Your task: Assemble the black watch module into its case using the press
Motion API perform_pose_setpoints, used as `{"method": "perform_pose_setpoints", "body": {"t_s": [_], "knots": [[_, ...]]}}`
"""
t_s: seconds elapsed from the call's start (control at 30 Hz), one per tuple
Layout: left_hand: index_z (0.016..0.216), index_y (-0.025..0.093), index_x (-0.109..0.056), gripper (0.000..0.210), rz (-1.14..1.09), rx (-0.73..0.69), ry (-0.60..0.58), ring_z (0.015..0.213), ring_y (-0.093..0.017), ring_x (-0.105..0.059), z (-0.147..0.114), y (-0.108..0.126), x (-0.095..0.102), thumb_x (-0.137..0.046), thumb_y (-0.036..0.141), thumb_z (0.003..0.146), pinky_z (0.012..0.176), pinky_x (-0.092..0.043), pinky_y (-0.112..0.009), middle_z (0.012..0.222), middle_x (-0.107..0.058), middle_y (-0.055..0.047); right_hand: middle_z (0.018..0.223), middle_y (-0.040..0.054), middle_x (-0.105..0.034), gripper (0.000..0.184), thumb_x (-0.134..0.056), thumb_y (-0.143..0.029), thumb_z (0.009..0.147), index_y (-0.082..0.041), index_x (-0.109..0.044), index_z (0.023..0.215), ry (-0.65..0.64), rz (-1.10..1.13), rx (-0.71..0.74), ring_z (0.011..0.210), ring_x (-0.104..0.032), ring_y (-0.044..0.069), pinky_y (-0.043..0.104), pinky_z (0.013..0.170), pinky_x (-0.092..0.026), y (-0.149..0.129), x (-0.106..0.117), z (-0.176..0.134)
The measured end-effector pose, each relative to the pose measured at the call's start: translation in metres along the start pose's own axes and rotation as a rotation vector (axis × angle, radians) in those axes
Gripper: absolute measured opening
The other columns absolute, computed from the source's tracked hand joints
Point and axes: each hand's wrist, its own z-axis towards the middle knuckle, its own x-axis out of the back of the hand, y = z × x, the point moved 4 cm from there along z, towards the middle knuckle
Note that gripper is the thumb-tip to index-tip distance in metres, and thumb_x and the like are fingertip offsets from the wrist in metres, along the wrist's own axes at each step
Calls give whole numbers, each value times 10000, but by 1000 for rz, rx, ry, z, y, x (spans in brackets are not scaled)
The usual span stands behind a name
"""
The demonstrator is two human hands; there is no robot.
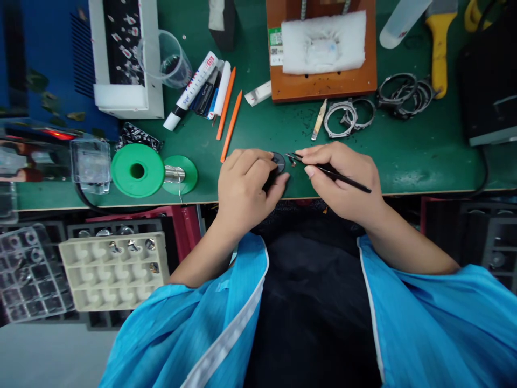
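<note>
My left hand (247, 183) is closed around a round black disc (278, 160) near the front edge of the green bench; the fingers and thumb hide part of it. In my right hand (345, 175) is a pair of black tweezers (346, 180), held like a pen and pointing left. Close to the tweezers' tips, just right of the disc, is a small metallic piece (291, 160). It is too small to name, and I cannot tell whether the tips grip it.
A green solder spool (137, 170) stands left of my hands. Beyond them lie orange sticks (231, 126), a paint marker (191, 91), metal watch-case rings (341, 119) and a wooden block (323, 89) with a white pad. A beige compartment tray (117, 272) sits below the bench edge.
</note>
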Motion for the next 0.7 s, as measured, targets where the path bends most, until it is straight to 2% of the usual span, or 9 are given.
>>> {"method": "perform_pose_setpoints", "body": {"t_s": [0.13, 0.23, 0.3, 0.43, 0.57, 0.7], "knots": [[1284, 268, -722, 354, -61, -25, -115, 1150, -307, -789, -4, -4, 6, -836, 530, 1073, 997, -606, -509, 1282, -844, -108, 1303, 46, -883, 137, -742, -312, 1134, -286, -835, 1232, 22, 43, -13, 1287, -846, 289, 451, 1139, -701, 2, 5, 2], [1296, 260, -751, 420, -87, -81, -150, 1163, -305, -797, -10, -5, 12, -822, 606, 1069, 991, -604, -491, 1294, -852, -110, 1335, 51, -870, 167, -748, -345, 1166, -289, -838, 1294, 41, 109, 14, 1313, -832, 283, 445, 1176, -680, 5, 7, 1], [1280, 248, -756, 362, -91, -137, -149, 1124, -282, -803, -13, -3, 16, -814, 551, 1090, 961, -601, -459, 1262, -863, -104, 1349, 52, -864, 211, -734, -399, 1187, -292, -836, 1339, 53, 144, 15, 1205, -855, 259, 423, 1109, -706, 7, 7, 1], [1182, 229, -764, 151, -75, -239, -177, 1006, -227, -822, -11, 5, 23, -799, 360, 1117, 861, -598, -395, 1180, -885, -72, 1309, 53, -869, 326, -630, -503, 1240, -277, -816, 1383, 24, 194, -35, 922, -829, 175, 315, 824, -725, 9, 6, 0], [1162, 236, -770, 76, -126, -241, -189, 1020, -209, -861, 15, 4, 30, -703, 271, 1154, 873, -648, -356, 1105, -891, -41, 1185, 52, -875, 363, -672, -564, 1218, -235, -817, 1265, -67, 232, -49, 835, -796, 147, 277, 767, -688, 6, 13, 14], [1143, 255, -794, 223, -136, -174, -135, 1085, -250, -854, 66, -5, 31, -613, 378, 1185, 954, -676, -426, 1099, -875, -51, 1144, 59, -861, 532, -750, -767, 1114, -247, -793, 1217, -139, 270, -109, 807, -794, 162, 271, 666, -644, 6, 31, 49]]}}
